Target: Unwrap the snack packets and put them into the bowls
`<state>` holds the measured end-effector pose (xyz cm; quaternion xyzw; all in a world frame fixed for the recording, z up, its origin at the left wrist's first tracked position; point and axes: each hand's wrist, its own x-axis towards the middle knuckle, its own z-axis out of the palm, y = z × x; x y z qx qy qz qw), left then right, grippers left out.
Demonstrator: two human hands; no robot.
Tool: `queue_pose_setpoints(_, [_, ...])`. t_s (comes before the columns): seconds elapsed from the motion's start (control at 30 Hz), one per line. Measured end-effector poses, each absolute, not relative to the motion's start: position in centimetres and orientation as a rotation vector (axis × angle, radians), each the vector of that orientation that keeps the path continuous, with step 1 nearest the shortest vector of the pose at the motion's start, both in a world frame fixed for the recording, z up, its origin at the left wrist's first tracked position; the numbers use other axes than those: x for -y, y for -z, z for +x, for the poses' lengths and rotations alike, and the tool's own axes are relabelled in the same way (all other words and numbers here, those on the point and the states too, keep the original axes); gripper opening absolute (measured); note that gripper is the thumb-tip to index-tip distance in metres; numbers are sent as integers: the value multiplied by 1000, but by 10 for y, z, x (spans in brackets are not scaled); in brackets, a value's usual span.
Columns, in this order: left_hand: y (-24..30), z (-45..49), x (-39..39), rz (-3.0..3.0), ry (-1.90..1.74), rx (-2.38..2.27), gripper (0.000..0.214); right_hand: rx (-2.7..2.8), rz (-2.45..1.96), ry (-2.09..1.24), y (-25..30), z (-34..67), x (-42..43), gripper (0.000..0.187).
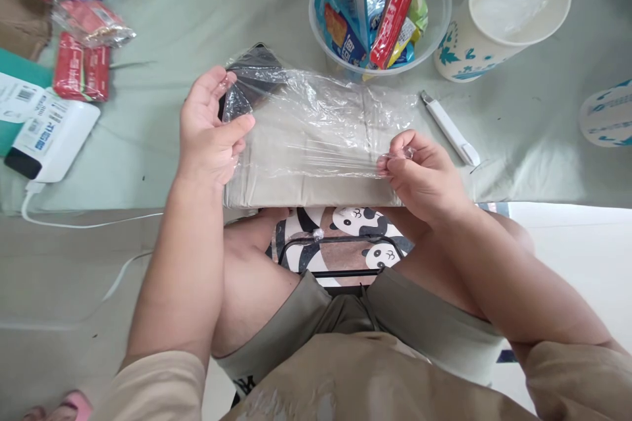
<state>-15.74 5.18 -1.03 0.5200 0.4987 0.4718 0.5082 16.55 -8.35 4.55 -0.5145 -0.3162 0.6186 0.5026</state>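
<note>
A clear plastic bag (316, 125) is stretched flat between my two hands, over the front edge of the table. My left hand (210, 122) grips its left end, thumb on top and fingers behind. At the lower right corner, my right hand (419, 171) pinches the film between thumb and fingers, and taut creases run across from there. A dark phone (259, 59) lies behind the bag's upper left corner, partly seen through it. Just beyond my right hand is a white utility knife (450, 128) on the cloth.
A clear round tub (444, 6) of snack packets stands at the back, beside a paper cup (503, 26) with crumpled plastic inside. Another patterned cup (607, 115) is at the right edge. Red packets (81, 69) and a cabled white device (62, 135) lie left.
</note>
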Motion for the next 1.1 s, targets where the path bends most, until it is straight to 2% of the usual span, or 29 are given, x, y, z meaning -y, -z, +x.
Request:
queue_pose_setpoints(0.2, [9,-152,-49,1256,-1160,-1216,97,717,-1227,-1411,-46,166,81,42])
queue_pose_setpoints(0.5, [1,-153,-47,1192,-1204,-1294,96,745,-1342,-1505,-46,174,82,46])
queue_pose_setpoints(0.93, [5,-153,-47,1249,-1157,-1263,94,823,-1328,-1539,-48,174,83,40])
queue_pose_setpoints(1.1, [5,-155,-49,1279,-1184,-1330,93,798,-1400,-1611,-49,177,84,48])
